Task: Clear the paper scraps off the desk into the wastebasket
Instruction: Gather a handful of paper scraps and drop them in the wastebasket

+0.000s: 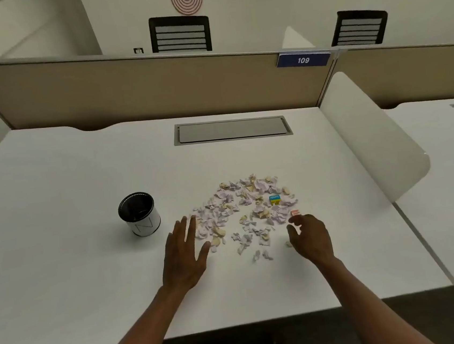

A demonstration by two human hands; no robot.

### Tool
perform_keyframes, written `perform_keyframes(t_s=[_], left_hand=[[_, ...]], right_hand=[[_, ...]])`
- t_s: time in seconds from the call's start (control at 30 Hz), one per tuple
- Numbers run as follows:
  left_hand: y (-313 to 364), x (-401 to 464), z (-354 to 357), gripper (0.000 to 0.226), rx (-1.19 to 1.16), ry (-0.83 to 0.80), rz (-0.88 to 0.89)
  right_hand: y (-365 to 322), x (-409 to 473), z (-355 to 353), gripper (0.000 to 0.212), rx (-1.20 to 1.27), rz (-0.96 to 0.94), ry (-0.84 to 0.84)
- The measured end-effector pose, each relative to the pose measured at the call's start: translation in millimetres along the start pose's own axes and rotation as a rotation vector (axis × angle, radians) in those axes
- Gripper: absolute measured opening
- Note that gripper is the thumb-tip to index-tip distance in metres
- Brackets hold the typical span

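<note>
You've got one wastebasket (pixel 139 213) at center-left of the frame, and honestly too many paper scraps (pixel 245 212) to count, dozens in one loose pile mid-frame. Two little blocks sit in it: one blue-and-yellow block (pixel 274 199), one pinkish block (pixel 295 213). Two chairs (pixel 180 35) up top. Two hands, lower middle.

Two bare forearms, rising from the lower edge of the frame toward its middle, uncovered from the bottom border up to the wrists, with no sleeve edge inside the picture. Left hand (pixel 185 253) at lower centre and right hand (pixel 311 237) just right of centre, both ungloved. Slender fingers (pixel 180 228) with short nails; finer detail lost to blur.
</note>
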State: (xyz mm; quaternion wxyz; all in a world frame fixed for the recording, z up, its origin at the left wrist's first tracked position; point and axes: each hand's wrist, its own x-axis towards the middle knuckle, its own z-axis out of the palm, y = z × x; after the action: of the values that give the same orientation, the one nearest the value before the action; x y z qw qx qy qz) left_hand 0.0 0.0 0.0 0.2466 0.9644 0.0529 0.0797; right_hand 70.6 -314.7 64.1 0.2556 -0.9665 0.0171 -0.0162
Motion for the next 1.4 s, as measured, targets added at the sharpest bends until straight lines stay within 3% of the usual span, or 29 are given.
perform_keyframes(t_s=[0.17,0.37,0.57,0.7,0.8,1.0,1.23,1.4], left_hand=[[-13.9,-14.9,7.2,0.074,0.043,-0.034,-0.029],[-30.9,-25.8,17.9,0.074,0.068,-0.067,-0.02],[-34.0,-27.2,22.6,0.072,0.091,-0.055,-0.019],[-34.5,-27.9,22.7,0.072,0.083,-0.059,-0.019],[-35.8,-29.2,23.3,0.073,0.07,-0.055,-0.025],[-35.2,-28.1,23.1,0.073,0.074,-0.045,-0.026],[-36.6,-28.1,22.7,0.072,0.071,-0.049,-0.009],[-35.7,-27.8,21.7,0.072,0.064,-0.043,0.003]], right_hand=[[3.6,-18.3,11.1,0.033,-0.115,0.064,-0.159],[-12.0,-36.1,35.9,0.024,-0.138,-0.003,-0.253],[-29.1,-27.5,45.2,0.042,0.013,-0.041,-0.09],[-30.2,-17.9,49.6,0.07,-0.166,-0.121,-0.27],[-26.3,-26.7,60.5,0.076,-0.24,-0.17,-0.279],[-40.5,-36.0,72.3,0.066,-0.15,-0.217,-0.091],[-57.4,-39.6,80.7,0.042,-0.234,-0.448,-0.187],[-49.3,-50.5,75.0,0.035,-0.211,-0.412,-0.034]])
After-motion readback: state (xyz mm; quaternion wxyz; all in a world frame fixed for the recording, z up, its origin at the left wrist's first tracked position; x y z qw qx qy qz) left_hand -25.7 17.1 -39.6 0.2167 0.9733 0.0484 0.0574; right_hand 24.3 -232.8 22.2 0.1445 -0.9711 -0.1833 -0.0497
